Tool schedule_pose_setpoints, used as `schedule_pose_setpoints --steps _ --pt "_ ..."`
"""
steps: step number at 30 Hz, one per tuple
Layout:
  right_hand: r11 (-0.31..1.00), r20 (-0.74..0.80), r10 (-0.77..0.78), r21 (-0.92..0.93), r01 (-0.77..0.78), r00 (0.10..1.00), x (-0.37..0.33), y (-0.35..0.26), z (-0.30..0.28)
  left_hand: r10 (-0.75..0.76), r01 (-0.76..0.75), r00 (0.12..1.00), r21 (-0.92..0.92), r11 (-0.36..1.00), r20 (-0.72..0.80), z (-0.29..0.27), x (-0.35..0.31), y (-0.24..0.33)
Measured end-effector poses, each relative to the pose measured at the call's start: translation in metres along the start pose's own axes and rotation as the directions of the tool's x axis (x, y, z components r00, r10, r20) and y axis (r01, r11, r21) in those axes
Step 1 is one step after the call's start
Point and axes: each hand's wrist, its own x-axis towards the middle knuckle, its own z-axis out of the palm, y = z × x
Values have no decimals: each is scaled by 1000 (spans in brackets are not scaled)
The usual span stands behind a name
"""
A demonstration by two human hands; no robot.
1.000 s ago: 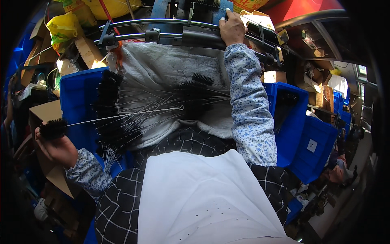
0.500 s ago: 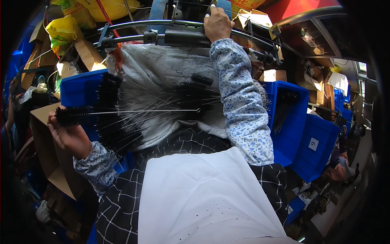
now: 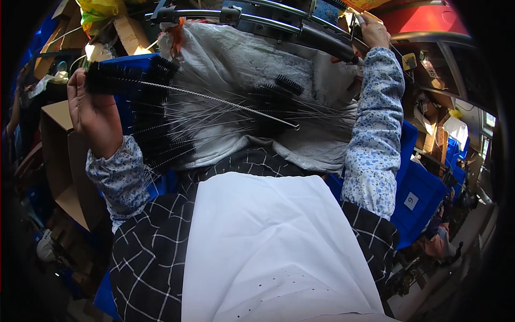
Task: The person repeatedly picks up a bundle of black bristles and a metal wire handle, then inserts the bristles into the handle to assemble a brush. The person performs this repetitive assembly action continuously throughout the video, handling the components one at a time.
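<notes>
My left hand (image 3: 97,121), raised at the left, is closed on the bristle end of a black brush (image 3: 115,79). The brush's twisted wire handle slants down to the right and ends in a small loop. Below it, a pile of similar black brushes (image 3: 150,118) lies on a whitish sack cloth (image 3: 214,59) over my lap. A second brush pile (image 3: 273,110) lies farther right, with the wires of the piles crossing. At the upper right, my right hand (image 3: 375,33) has its fingers curled at the end of a machine's metal rails (image 3: 263,22); what they grip is hidden.
Blue plastic bins (image 3: 418,201) stand at my right, and another blue bin (image 3: 124,102) is behind the left brush pile. An open cardboard box (image 3: 70,161) is at the left. A yellow bag (image 3: 99,15) and cardboard pieces lie beyond. A red surface (image 3: 429,20) is at the far right.
My right hand has slid to the right along the machine. My left hand has tipped the brush, so its looped end points lower right. The view has shifted too.
</notes>
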Motion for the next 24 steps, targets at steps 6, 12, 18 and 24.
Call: schedule_pose_setpoints --steps 6,12,18,24 --pt "859 347 -62 495 -126 936 -90 -2 -96 -133 128 986 50 990 103 26 -4 -18" --pt "576 198 -637 765 290 745 -158 -111 -101 -381 376 876 75 924 297 74 -36 -60" --pt "597 58 -478 753 276 876 -162 -176 -74 -403 252 848 407 878 345 54 -55 -49" --pt "982 -342 -22 171 85 939 -58 -86 -9 -382 -49 923 999 0 45 -72 -59 -1"
